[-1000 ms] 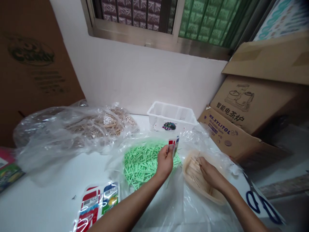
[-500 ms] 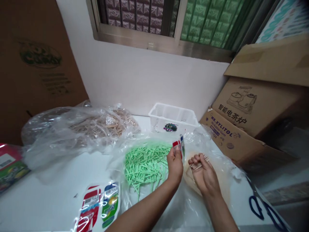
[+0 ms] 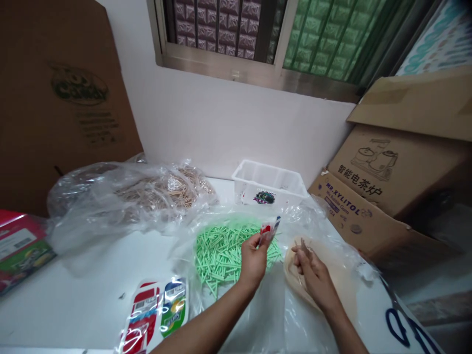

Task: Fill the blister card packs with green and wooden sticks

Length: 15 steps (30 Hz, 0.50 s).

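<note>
White table (image 3: 88, 290) spreads before us, and a brown Toy Candy carton (image 3: 37, 128) rises at our left. We see a clear plastic bag (image 3: 81, 196) of brown sticks (image 3: 180, 193), a white plastic basket (image 3: 247, 189) near the wall (image 3: 206, 123), a heap of green sticks (image 3: 221, 253) and, right of it, a pale oval bowl (image 3: 292, 276). Our left hand (image 3: 254, 263) pinches a small printed packet (image 3: 267, 233) above the green heap; our right hand (image 3: 314, 274), over the bowl, closes around thin pale sticks (image 3: 299, 247), too blurred to count.
</note>
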Available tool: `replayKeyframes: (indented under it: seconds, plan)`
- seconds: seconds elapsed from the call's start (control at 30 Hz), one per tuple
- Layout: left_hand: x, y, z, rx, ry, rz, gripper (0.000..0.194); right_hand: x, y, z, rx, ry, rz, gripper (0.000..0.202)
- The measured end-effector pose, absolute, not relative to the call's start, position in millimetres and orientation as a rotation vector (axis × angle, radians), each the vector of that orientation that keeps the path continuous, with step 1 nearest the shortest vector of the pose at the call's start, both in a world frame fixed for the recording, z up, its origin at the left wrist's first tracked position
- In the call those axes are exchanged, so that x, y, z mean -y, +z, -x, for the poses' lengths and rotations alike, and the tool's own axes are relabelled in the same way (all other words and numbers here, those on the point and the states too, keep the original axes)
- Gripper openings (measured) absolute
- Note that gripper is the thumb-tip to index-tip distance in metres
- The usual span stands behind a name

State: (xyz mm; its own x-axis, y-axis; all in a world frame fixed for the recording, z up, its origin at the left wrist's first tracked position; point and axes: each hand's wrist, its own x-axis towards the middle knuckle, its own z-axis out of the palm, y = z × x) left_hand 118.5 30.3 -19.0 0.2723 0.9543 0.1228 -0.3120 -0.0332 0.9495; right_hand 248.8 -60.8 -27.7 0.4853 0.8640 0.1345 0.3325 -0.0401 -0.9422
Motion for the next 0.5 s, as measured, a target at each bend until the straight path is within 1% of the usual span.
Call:
replayKeyframes:
  seconds: [0.1, 0.17, 0.27, 0.33, 0.43, 0.5]
  plan:
    - [-37, -22, -98, -0.756, 1.154, -1.239, 0.029, 69, -36, -282, 1.279, 0.517, 1.854, 0.036]
    - [-37, -24, -88, -0.774, 1.128, -1.264, 0.028, 72, -38, -294, 1.449, 0.370, 1.997, 0.029]
    - [-33, -25, -77, -0.795, 1.092, -1.297, 0.024, 72, -23, -292, 1.637, 0.174, 2.091, 0.023]
    - [-29, -25, -70, -0.794, 1.076, -1.327, 0.021, 69, 1, -279, 1.764, 0.213, 2.023, 0.024]
    - [-22, -23, -61, -0.808, 1.057, -1.441, 0.022, 64, 43, -249, 1.988, 0.421, 1.805, 0.033]
    - [-18, -22, -55, -0.814, 1.050, -1.557, 0.022, 61, 65, -232, 2.086, 0.541, 1.735, 0.039]
